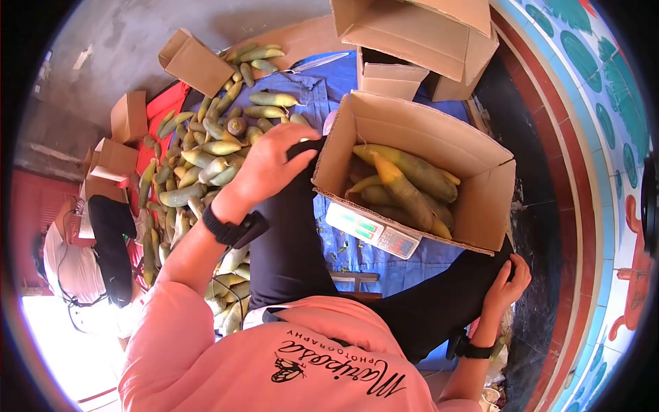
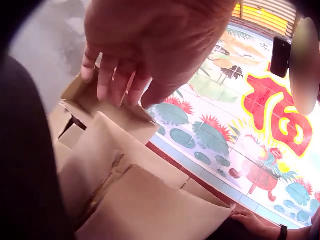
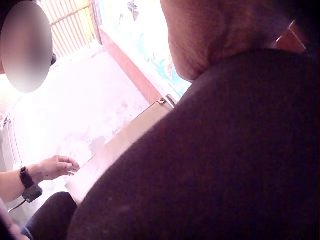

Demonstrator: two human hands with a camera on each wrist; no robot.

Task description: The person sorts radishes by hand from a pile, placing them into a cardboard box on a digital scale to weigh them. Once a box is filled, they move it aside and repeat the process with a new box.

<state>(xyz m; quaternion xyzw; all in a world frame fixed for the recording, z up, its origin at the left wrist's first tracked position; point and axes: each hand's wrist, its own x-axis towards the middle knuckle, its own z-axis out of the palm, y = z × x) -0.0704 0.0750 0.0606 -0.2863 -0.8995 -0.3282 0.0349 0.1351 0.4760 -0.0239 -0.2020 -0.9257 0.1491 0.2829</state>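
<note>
An open cardboard box (image 1: pixel 473 206) holds several long green-and-yellow radishes (image 1: pixel 408 185). It sits on a digital scale (image 1: pixel 353 221) whose green display faces the person, between their knees. Over the left knee, beside the box's left edge, the left hand (image 1: pixel 274 165) hangs with relaxed fingers, nothing in it. The left wrist view has the same hand (image 2: pixel 150 50) with its fingers pointing down in front of the cardboard. Resting on the right knee, near the box's right corner, is the right hand (image 1: pixel 506 285) with loosely bent fingers. The dark trouser leg (image 3: pixel 210 155) covers most of the right wrist view.
A large heap of radishes (image 1: pixel 199 165) lies on blue and red sheeting at the left. More cardboard boxes (image 1: pixel 412 31) stand beyond the filled one, others (image 1: pixel 195 62) behind the heap. A tiled, painted wall (image 1: pixel 604 103) curves along the right. Another person (image 1: pixel 75 254) is at the far left.
</note>
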